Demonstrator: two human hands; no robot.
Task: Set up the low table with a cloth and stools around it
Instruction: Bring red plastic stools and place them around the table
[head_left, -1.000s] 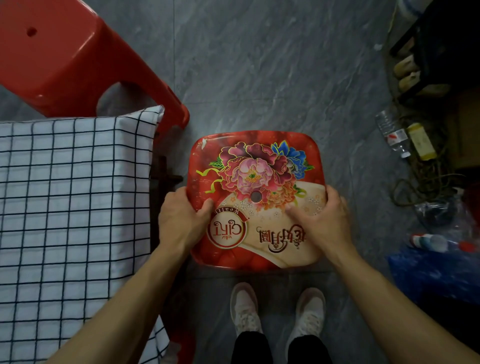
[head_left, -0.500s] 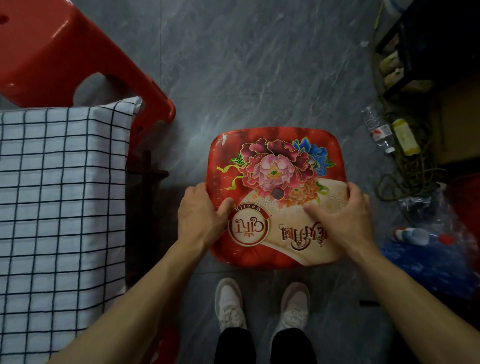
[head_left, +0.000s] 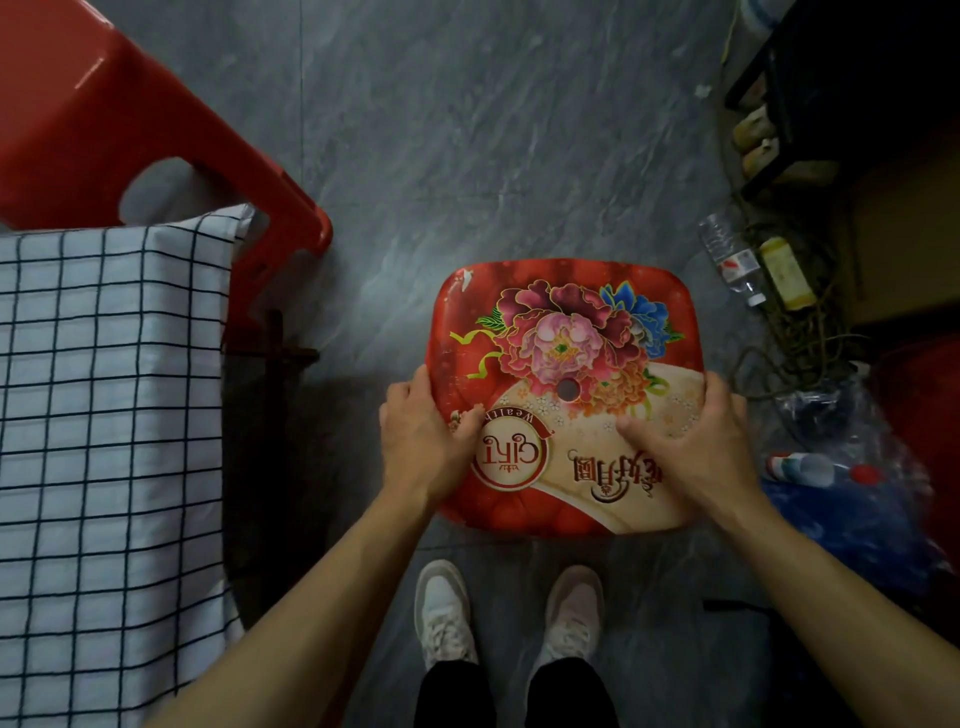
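Flowered stool (head_left: 566, 332) shifted right — off checked cloth (head_left: 104, 389) | both hands grip seat

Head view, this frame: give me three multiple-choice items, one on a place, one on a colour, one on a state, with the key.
1. Where does the checked cloth lie relative to the flowered stool?
A. to its left
B. to its right
C. on top of it

2. What colour is the plain stool behind the cloth?
A. blue
B. red
C. green

3. How is the flowered stool held?
A. by the left hand alone
B. by neither hand
C. by both hands at its side edges

Key:
1 A, the cloth fills the picture's left side while the stool sits centre-right.
2 B, its seat and leg are red.
3 C, the left hand and right hand each grip one side, thumbs on top.
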